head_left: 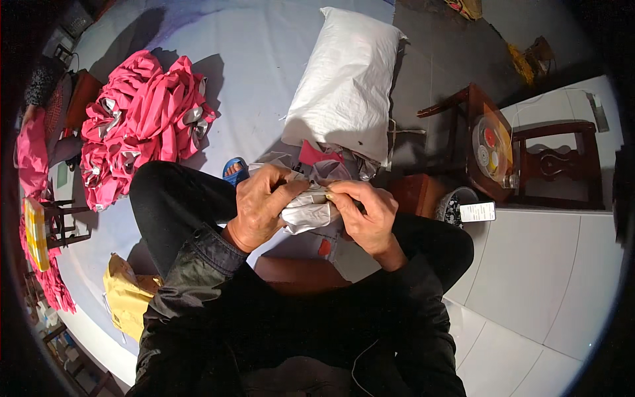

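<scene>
From the head camera, looking down at my lap: my left hand point(259, 206) and right hand point(368, 213) meet over a small piece of silvery-white fabric point(308, 213), bunched between them just above my knees. Both grips are closed on it, left fingers folded over its upper edge, right thumb and forefinger pinching its right end where something small and dark shows; I cannot tell what that is.

Just beyond my hands lies a loose heap of similar grey and pink pieces point(317, 165), touching the foot of a big white sack point(347, 83). Well apart on my left, a large pile of pink and silver items point(142, 119) sits on the pale floor sheet point(251, 59). A yellow bag point(126, 298) lies beside my left hip.

Judging by that pile, many items look finished, while the heap ahead suggests more remain; the piece in hand seems mid-work.
</scene>
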Available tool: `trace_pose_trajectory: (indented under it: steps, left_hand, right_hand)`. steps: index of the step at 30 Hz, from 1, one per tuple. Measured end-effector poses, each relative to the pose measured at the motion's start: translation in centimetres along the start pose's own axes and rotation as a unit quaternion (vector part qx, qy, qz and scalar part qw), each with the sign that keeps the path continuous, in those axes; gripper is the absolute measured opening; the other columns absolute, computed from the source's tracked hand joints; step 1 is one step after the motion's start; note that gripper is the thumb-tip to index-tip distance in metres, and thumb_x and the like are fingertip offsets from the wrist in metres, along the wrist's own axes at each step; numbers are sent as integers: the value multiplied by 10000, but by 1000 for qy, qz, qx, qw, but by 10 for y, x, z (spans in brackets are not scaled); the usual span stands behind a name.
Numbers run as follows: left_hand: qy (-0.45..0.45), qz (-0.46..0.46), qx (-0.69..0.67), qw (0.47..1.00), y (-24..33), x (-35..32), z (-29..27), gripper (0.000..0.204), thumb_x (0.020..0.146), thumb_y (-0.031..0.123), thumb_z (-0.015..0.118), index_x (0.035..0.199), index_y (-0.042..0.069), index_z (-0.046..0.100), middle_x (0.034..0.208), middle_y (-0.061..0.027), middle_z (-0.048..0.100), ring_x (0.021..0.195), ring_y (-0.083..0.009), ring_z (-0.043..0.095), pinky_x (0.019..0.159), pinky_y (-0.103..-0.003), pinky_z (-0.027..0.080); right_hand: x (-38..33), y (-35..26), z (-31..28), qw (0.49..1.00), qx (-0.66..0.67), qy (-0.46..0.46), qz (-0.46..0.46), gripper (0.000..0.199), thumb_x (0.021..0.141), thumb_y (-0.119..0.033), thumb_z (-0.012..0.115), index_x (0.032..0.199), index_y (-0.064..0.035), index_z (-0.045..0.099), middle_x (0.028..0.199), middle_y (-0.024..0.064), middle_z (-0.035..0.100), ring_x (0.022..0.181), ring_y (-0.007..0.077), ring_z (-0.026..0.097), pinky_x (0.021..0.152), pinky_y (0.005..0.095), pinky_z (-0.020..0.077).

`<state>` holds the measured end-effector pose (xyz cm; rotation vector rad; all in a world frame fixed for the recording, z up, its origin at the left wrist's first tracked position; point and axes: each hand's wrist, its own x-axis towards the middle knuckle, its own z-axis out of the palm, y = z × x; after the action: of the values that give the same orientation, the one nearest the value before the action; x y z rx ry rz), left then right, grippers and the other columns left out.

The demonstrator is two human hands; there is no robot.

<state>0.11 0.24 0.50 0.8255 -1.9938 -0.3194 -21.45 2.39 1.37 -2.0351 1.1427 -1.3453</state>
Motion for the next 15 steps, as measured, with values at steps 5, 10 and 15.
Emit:
trace_pose_trajectory:
  steps: [5,10,15]
  left_hand:
    - [30,-18,6,999,0,-2,2,465,597,94,860,1043,90,728,1035,-128,573,826,-261,652,653,-346,539]
    - [14,-28,15,999,2,-3,-3,479,590,94,867,1048,90,730,1108,-159,554,898,-282,652,691,-350,549]
    - [28,-21,19,999,3,-1,-1,472,587,87,858,1040,90,728,1114,-156,557,966,-289,639,715,-355,548]
  right_hand:
    - [-7,0,-1,999,-40,23,12,201,859,53,737,1036,31,644,947,143,755,846,214,755,738,304,601]
    - [0,1,15,990,108,88,36,286,881,14,726,1144,14,614,1046,154,730,871,260,747,715,337,596]
    - [5,-5,9,999,24,22,43,265,858,115,682,1114,59,644,1023,178,738,921,220,745,772,317,602]
